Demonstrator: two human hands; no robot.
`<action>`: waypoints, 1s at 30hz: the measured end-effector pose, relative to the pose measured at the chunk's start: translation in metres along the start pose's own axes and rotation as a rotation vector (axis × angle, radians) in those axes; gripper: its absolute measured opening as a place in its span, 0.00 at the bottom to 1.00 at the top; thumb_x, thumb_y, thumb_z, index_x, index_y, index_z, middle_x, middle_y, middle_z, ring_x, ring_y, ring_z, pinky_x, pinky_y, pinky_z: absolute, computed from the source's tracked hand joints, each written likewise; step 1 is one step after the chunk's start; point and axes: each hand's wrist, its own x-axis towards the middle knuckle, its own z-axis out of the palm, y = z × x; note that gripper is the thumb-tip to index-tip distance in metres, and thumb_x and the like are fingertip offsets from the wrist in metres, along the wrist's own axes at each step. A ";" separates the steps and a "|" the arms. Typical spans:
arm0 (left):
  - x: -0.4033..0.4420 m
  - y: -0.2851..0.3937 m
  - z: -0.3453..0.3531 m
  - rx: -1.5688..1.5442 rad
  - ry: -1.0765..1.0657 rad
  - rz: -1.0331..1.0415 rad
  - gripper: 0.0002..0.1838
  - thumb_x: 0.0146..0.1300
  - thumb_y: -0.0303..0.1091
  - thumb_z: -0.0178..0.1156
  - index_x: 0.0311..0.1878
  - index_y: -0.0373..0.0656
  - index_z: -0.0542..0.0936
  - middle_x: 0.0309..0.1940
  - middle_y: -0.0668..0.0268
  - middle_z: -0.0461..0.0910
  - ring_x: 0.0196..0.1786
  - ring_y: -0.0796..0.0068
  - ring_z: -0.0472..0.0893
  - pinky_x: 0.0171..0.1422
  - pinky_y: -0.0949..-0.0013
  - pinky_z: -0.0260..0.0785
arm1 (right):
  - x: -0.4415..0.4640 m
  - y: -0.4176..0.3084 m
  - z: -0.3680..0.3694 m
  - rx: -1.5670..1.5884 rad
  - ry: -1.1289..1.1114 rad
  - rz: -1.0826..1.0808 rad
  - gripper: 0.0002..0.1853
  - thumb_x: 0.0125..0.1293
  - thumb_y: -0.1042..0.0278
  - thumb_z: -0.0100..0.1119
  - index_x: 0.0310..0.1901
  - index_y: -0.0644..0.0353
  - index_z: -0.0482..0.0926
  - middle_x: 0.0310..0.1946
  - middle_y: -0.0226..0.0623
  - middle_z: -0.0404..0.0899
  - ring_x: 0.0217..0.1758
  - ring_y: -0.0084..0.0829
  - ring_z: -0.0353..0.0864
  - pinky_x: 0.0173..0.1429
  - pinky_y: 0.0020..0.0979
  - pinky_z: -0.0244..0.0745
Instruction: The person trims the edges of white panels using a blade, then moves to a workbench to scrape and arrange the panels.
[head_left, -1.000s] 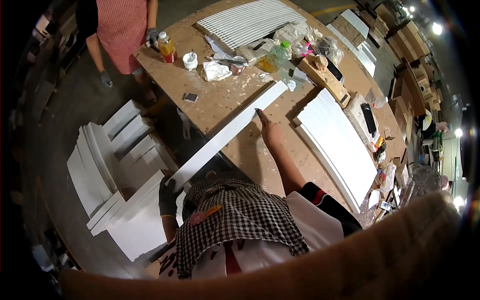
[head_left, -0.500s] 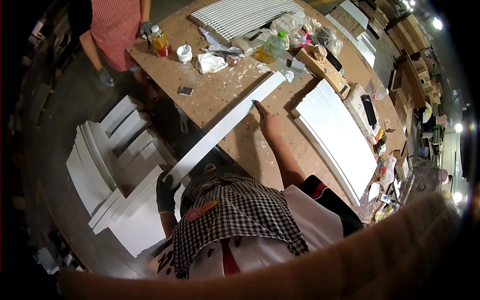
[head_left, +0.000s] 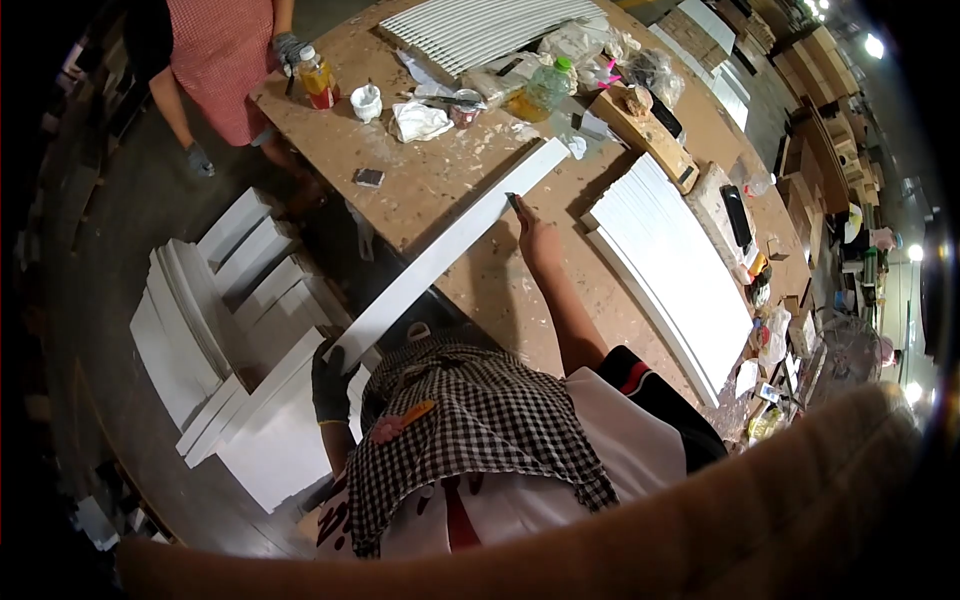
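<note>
A long white board (head_left: 455,245) lies slantwise, its far end over the table and its near end beyond the table edge by my body. My left hand (head_left: 331,385), in a dark glove, is closed on that near end. My right hand (head_left: 538,240) is bare and pinches a small dark flat piece (head_left: 513,202) against the board's right edge, towards its far end. What kind of piece it is cannot be made out. To the right of my right hand lies a stack of white boards (head_left: 670,270).
White panels (head_left: 215,330) are stacked on the left. The brown table (head_left: 440,190) carries a dark block (head_left: 369,178), an amber-liquid bottle (head_left: 318,78), a white cup (head_left: 366,102), a green-capped bottle (head_left: 545,92) and ribbed white strips (head_left: 480,30). Another person (head_left: 220,60) stands at the far left corner.
My right hand and the small piece stay near the same spot on the board, the piece tilted slightly differently. The view has shifted a little. The other person's lowered hand has moved slightly left.
</note>
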 end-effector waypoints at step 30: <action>-0.027 0.018 0.011 0.045 0.002 0.116 0.24 0.72 0.39 0.57 0.66 0.38 0.68 0.56 0.52 0.74 0.55 0.58 0.79 0.52 0.60 0.81 | 0.068 0.052 -0.012 -0.038 0.012 0.195 0.21 0.75 0.60 0.46 0.68 0.32 0.72 0.35 0.55 0.83 0.35 0.54 0.84 0.39 0.51 0.78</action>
